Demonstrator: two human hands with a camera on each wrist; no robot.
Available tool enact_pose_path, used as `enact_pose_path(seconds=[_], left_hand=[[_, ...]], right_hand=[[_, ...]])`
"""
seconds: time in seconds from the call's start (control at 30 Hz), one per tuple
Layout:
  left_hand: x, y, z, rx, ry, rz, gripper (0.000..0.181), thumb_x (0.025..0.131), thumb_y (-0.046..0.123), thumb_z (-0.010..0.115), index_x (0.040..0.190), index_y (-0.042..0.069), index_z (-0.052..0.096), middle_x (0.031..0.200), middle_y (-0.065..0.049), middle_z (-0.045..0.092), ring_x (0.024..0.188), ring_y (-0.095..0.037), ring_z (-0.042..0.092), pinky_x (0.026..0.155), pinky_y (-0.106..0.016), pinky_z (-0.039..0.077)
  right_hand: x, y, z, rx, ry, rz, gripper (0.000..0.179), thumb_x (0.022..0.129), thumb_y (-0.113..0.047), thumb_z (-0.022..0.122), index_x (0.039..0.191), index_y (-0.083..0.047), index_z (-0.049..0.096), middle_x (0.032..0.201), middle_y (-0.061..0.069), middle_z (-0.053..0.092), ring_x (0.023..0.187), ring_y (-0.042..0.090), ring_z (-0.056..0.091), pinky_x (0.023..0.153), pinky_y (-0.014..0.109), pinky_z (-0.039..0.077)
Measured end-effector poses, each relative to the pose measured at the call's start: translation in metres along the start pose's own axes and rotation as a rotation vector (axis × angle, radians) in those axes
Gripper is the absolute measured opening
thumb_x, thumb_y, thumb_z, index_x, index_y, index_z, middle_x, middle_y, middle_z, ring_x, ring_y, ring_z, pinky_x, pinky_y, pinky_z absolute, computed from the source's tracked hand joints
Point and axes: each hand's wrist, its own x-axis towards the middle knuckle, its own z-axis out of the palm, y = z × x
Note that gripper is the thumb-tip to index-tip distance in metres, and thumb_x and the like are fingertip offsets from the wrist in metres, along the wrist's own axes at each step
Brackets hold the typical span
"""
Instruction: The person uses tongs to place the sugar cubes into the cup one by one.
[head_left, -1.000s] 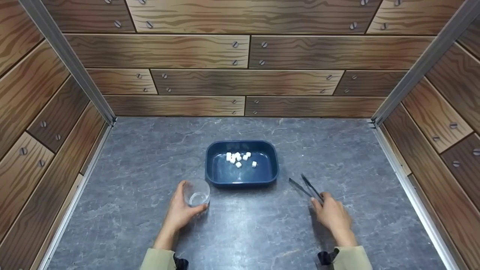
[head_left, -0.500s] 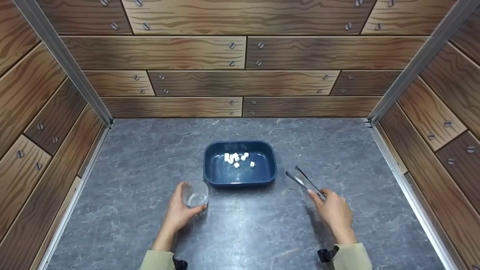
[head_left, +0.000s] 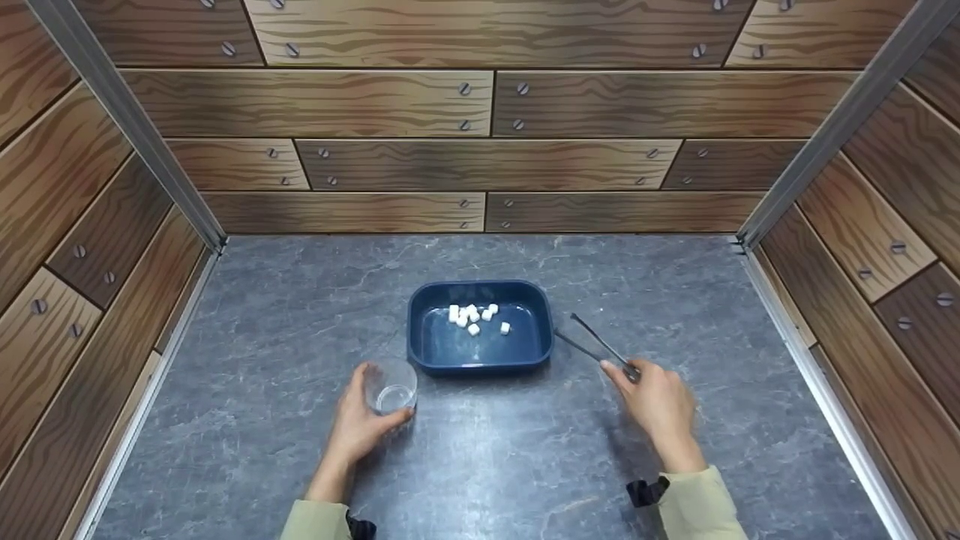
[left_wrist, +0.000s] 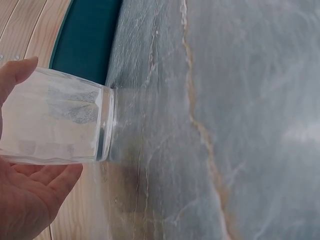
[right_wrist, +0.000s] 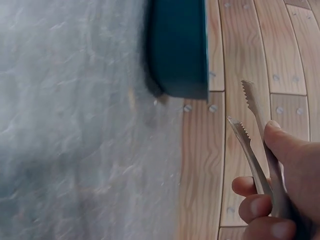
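Observation:
A blue tray (head_left: 480,358) sits mid-table with several small white cubes (head_left: 473,317) in its far half. My left hand (head_left: 358,426) grips an upright clear glass (head_left: 391,385) just left of the tray's near corner; in the left wrist view the glass (left_wrist: 55,120) rests between thumb and fingers, the tray (left_wrist: 87,40) behind it. My right hand (head_left: 656,405) holds metal tongs (head_left: 592,341) with tips apart, pointing toward the tray's right wall. In the right wrist view the tongs (right_wrist: 255,135) show serrated tips with nothing between them, off the tray (right_wrist: 177,50).
The grey marbled tabletop (head_left: 480,465) is boxed in by wood-panel walls (head_left: 480,150) at the back and both sides, with metal corner posts (head_left: 127,127). The tray stands between the two hands.
My right hand has lifted the tongs off the table and swung them up and left toward the tray's right side. The left hand and glass have stayed put.

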Motion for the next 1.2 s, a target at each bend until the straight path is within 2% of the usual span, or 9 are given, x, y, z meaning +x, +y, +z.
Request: enact_pose_path(seconds=[0.1, 0.4, 0.6, 0.9, 1.1, 1.2], left_hand=[[0.000, -0.001, 0.000, 0.002, 0.003, 0.005, 0.095, 0.063, 0.022, 0.093, 0.139, -0.004, 0.041, 0.131, -0.024, 0.055, 0.123, -0.041, 0.050, 0.104, -0.052, 0.037], [-0.001, -0.001, 0.001, 0.014, 0.015, 0.018, 0.095, 0.063, 0.023, 0.093, 0.138, -0.004, 0.041, 0.130, -0.024, 0.056, 0.122, -0.041, 0.051, 0.104, -0.052, 0.038], [-0.001, -0.002, 0.001, 0.018, 0.018, 0.020, 0.095, 0.064, 0.023, 0.093, 0.138, -0.004, 0.041, 0.130, -0.023, 0.056, 0.121, -0.040, 0.051, 0.103, -0.053, 0.039], [-0.003, -0.001, 0.001, 0.023, 0.019, -0.009, 0.098, 0.063, 0.023, 0.093, 0.140, -0.004, 0.039, 0.132, -0.026, 0.054, 0.122, -0.042, 0.050, 0.103, -0.054, 0.039], [-0.003, 0.001, 0.000, 0.016, 0.005, -0.029, 0.098, 0.064, 0.022, 0.092, 0.141, -0.003, 0.038, 0.133, -0.026, 0.053, 0.123, -0.043, 0.049, 0.103, -0.055, 0.039], [-0.003, 0.001, 0.001, 0.011, 0.012, -0.019, 0.096, 0.063, 0.020, 0.092, 0.140, -0.003, 0.039, 0.131, -0.026, 0.054, 0.122, -0.042, 0.050, 0.102, -0.054, 0.039]], right_hand=[[0.004, -0.008, 0.000, -0.001, 0.008, -0.028, 0.052, 0.089, -0.054, 0.065, 0.096, -0.004, 0.074, 0.067, 0.006, 0.066, 0.040, 0.016, 0.045, 0.037, 0.032, 0.032], [0.014, -0.028, 0.004, -0.033, -0.015, -0.096, 0.045, 0.089, -0.053, 0.067, 0.088, -0.008, 0.072, 0.059, 0.002, 0.059, 0.038, 0.015, 0.041, 0.036, 0.030, 0.029], [0.022, -0.038, 0.009, -0.084, -0.066, -0.109, 0.047, 0.087, -0.055, 0.067, 0.089, -0.008, 0.073, 0.061, 0.002, 0.061, 0.041, 0.015, 0.044, 0.037, 0.031, 0.031], [0.038, -0.051, 0.019, -0.210, -0.162, -0.128, 0.049, 0.086, -0.059, 0.065, 0.065, -0.015, 0.058, 0.051, 0.000, 0.049, 0.044, 0.020, 0.044, 0.039, 0.033, 0.032], [0.048, -0.059, 0.026, -0.269, -0.208, -0.123, 0.050, 0.086, -0.060, 0.065, 0.066, -0.015, 0.058, 0.054, 0.002, 0.051, 0.047, 0.022, 0.048, 0.041, 0.038, 0.037], [0.052, -0.064, 0.029, -0.293, -0.216, -0.131, 0.049, 0.087, -0.059, 0.065, 0.069, -0.013, 0.060, 0.056, 0.002, 0.051, 0.048, 0.023, 0.050, 0.042, 0.040, 0.039]])
